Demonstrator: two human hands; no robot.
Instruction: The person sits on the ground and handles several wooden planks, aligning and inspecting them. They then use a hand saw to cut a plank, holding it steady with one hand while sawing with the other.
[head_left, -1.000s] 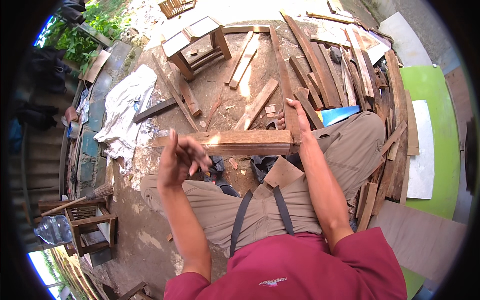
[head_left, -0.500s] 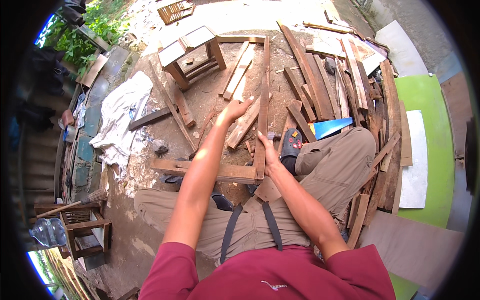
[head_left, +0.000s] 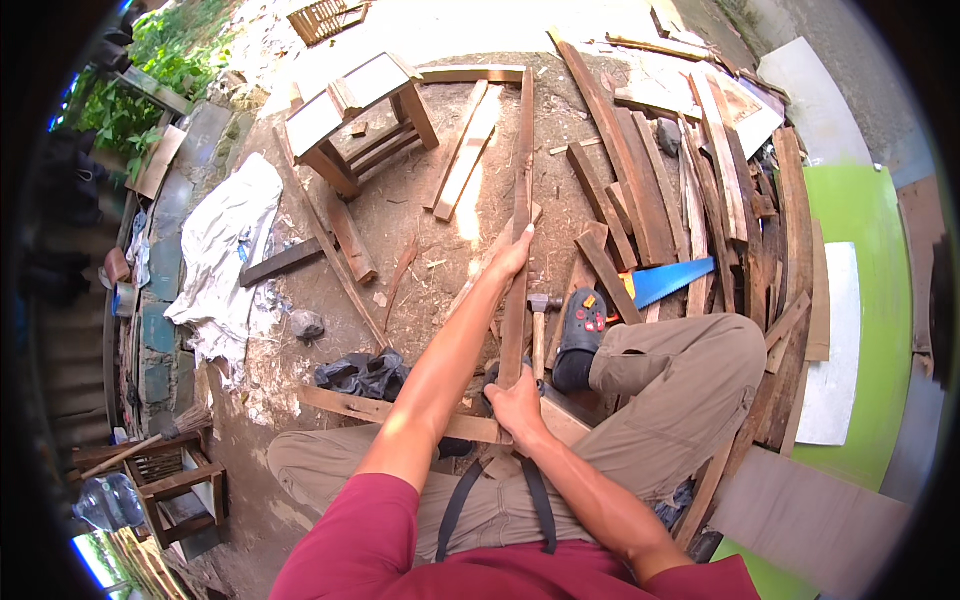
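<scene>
As both hands steady it, long plank [head_left: 520,210] held lengthwise.
Left hand [head_left: 512,255] gripping mid-length, right hand [head_left: 518,405] closed on near end, for control.

Outdoor backyard carpentry spot, bare dirt ground.
Scrap wooden planks [head_left: 640,190] piled all over the dirt ground [head_left: 420,250], a blue-bladed handsaw [head_left: 665,283] and hammer [head_left: 541,325] lying among them, an unfinished wooden stool [head_left: 360,115], a crumpled white cloth [head_left: 225,250], green bushes [head_left: 130,100] at the edge.

Hammer [head_left: 541,318] lies right of the long plank [head_left: 520,210], seemingly touching.
</scene>
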